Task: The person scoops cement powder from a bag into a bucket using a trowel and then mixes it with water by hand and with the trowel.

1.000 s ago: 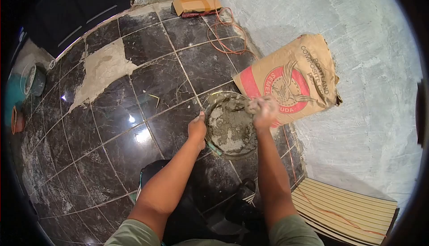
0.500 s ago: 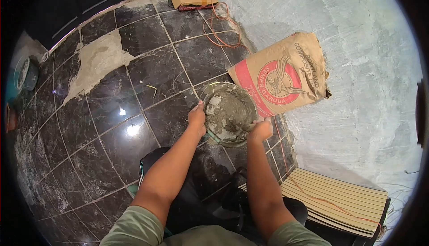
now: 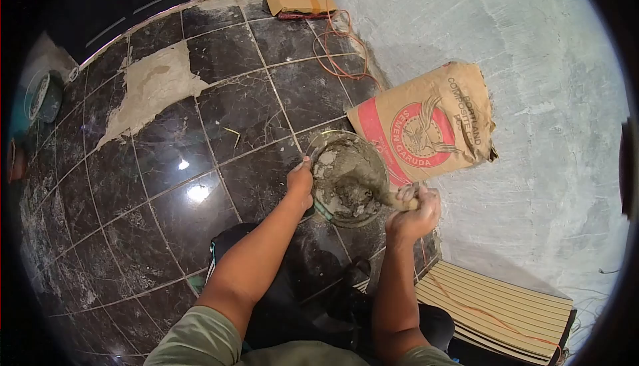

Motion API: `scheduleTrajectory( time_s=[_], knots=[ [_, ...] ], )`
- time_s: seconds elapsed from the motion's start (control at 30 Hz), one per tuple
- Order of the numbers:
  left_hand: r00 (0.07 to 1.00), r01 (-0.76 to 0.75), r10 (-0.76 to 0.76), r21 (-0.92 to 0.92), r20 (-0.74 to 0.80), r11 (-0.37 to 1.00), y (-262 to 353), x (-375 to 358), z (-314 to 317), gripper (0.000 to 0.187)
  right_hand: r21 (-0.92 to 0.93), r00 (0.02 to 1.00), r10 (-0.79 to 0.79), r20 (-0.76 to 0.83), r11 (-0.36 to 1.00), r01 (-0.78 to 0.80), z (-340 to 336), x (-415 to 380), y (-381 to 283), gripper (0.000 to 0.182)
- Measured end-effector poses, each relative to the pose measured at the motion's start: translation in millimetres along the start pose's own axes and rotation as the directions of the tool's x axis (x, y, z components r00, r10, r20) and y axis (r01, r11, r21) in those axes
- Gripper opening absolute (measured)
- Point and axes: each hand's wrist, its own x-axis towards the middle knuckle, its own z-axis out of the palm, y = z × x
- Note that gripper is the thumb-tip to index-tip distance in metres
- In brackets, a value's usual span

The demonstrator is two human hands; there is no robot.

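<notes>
A round bucket [image 3: 318,207] of wet grey cement mortar [image 3: 356,166] stands on the dark floor in front of me. My left hand [image 3: 300,185] is closed on the bucket's left rim, thumb up. On the right side, my right hand [image 3: 414,216] is wrapped round the handle of a trowel [image 3: 393,198]. Its blade end reaches over the rim into the mortar and is mostly hidden there. A paper cement bag [image 3: 419,123] lies just beyond the bucket, close to the wall.
Glossy black tiles [image 3: 246,113] cover the floor, with a bare cement patch [image 3: 156,90] at the left. An orange cable [image 3: 326,53] runs by a cardboard box [image 3: 299,0]. Ribbed panels [image 3: 492,309] lie at the lower right. Another bucket [image 3: 48,98] stands far left.
My right hand has moved right and slightly down, drawing the trowel toward the bucket's right rim. My left hand stays on the rim. The whole view has shifted a little.
</notes>
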Motion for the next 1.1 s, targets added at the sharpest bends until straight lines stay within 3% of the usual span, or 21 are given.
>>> scheduleTrajectory(
  time_s=[0.13, 0.23, 0.33, 0.43, 0.53, 0.63, 0.83, 0.9, 0.97, 1.0, 1.1],
  knots=[
    [0.999, -0.018, 0.019, 0.029, -0.036, 0.999, 3.2, -9.6, 4.3, 0.062, -0.145, 0.987, 0.008, 0.161, 0.989, 0.016, -21.7, -38.8, 49.0, 0.015],
    [0.998, -0.058, 0.058, 0.013, -0.013, 0.998, 22.9, -47.6, 22.3, 0.052, -0.226, 0.963, 0.271, 0.011, 0.938, -0.262, -25.6, -37.0, 117.4, 0.014],
    [0.996, -0.087, 0.088, 0.052, -0.012, 0.995, 6.5, -18.8, 8.0, 0.054, -0.382, 0.981, 0.191, 0.022, 0.909, -0.168, -42.2, 12.3, 200.9, 0.012],
    [0.997, -0.081, 0.082, 0.061, -0.006, 0.995, 1.6, -11.7, 2.2, 0.054, -0.245, 0.969, 0.237, -0.065, 0.938, -0.246, -19.1, 46.3, 189.3, 0.015],
    [0.994, -0.089, 0.095, 0.108, -0.047, 0.990, 8.8, -24.5, 13.8, 0.054, -0.219, 0.977, 0.213, 0.010, 0.954, -0.206, -4.9, 53.8, 140.2, 0.015],
    [0.998, -0.067, 0.068, 0.045, -0.010, 0.997, 13.6, -31.1, 17.0, 0.055, -0.269, 0.995, -0.033, 0.092, 0.961, 0.057, -18.2, 75.8, 108.9, 0.011],
    [0.994, -0.097, 0.100, 0.063, -0.046, 0.993, 12.5, -30.6, 20.7, 0.053, 0.192, 0.953, -0.042, 0.299, 0.981, -0.017, 3.9, 76.2, 37.5, 0.008],
    [0.994, -0.104, 0.106, 0.045, -0.040, 0.994, 12.5, -29.9, 20.8, 0.051, 0.012, 0.907, -0.120, 0.404, 0.992, 0.126, 12.0, 63.4, 65.7, 0.011],
    [0.995, -0.093, 0.094, 0.021, -0.042, 0.995, 16.6, -39.2, 25.3, 0.049, -0.044, 0.890, -0.001, 0.456, 0.999, 0.023, 2.3, 35.8, 120.4, 0.008],
    [0.996, -0.084, 0.084, 0.007, -0.044, 0.996, 23.0, -48.8, 32.0, 0.048, 0.015, 0.872, 0.142, 0.468, 0.986, -0.169, -15.7, 22.6, 154.5, 0.004],
    [0.995, -0.089, 0.089, 0.001, -0.041, 0.996, 20.0, -37.2, 26.0, 0.047, -0.044, 0.812, 0.182, 0.554, 0.981, -0.191, -61.6, 4.9, 183.6, 0.008]
  ],
)
